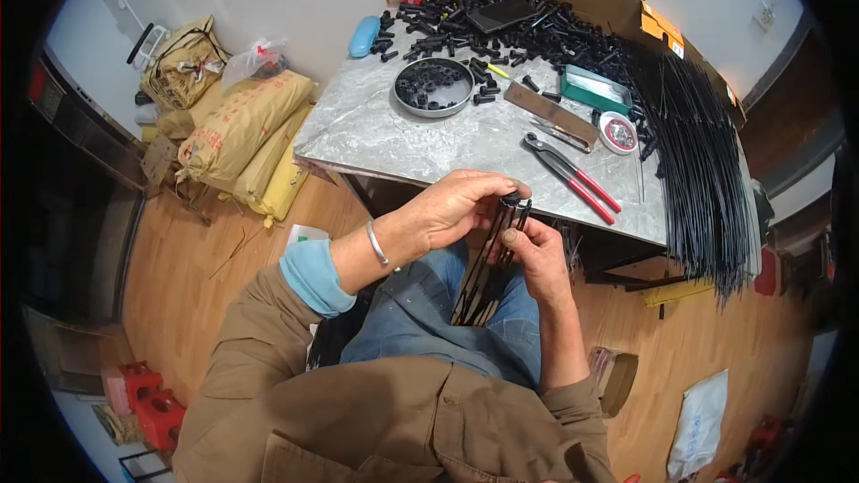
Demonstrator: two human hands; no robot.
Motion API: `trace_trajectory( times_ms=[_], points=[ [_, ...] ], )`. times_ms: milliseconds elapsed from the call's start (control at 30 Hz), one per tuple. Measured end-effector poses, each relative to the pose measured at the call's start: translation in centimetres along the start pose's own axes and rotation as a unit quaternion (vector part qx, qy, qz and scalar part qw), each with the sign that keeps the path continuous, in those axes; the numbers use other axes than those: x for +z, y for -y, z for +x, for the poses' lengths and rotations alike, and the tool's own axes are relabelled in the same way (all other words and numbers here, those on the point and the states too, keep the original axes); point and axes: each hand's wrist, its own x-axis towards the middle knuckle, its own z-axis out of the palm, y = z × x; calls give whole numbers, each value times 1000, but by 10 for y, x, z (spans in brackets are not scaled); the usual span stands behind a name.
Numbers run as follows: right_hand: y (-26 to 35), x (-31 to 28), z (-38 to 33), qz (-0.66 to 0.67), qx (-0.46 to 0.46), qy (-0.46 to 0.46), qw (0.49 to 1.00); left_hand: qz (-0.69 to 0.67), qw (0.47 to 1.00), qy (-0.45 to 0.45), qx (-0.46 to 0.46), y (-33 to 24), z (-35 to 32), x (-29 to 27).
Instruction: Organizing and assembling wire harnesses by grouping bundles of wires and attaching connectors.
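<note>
In front of my lap I hold a bundle of thin black rods (478,291), gathered at a black cap on top, looking like a folded umbrella frame. My left hand (450,209) is closed over the top, its fingertips on the cap. Just below, my right hand (540,259) pinches the rods between thumb and fingers. The rods spread slightly toward their lower ends above my jeans. Part of the bundle is hidden behind my fingers. On the table's near side, closest to my hands, lie red-handled pincers (573,177).
The grey table (349,130) bears a pile of black plastic parts (447,22), a round tin (434,112) of small black pieces, a brown bar (548,114), a green box (595,88) and a small round tub (618,132). Long black rods (698,179) overhang its right edge. Sacks (242,139) stand left.
</note>
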Motion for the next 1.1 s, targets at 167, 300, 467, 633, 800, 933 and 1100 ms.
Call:
trace_trajectory(
  times_ms=[167,300,467,633,800,933,1100],
  points=[
    [5,2,-1,5,12,-7,1000,21,1000,-2,5,0,0,0],
    [5,1,-1,15,12,-9,1000,28,1000,0,7,0,1,2],
    [1,0,-1,33,13,-5,999,29,999,-21,31,5,2,4],
    [7,2,-3,27,13,4,1000,59,997,-2,48,2,-1,10],
    [5,-1,-4,25,9,9,1000,58,996,5,66,4,1,15],
    [5,-1,-3,8,12,6,1000,16,997,-17,72,6,3,16],
    [6,-1,-3,10,14,0,1000,-18,997,-34,61,9,3,21]
  ],
)
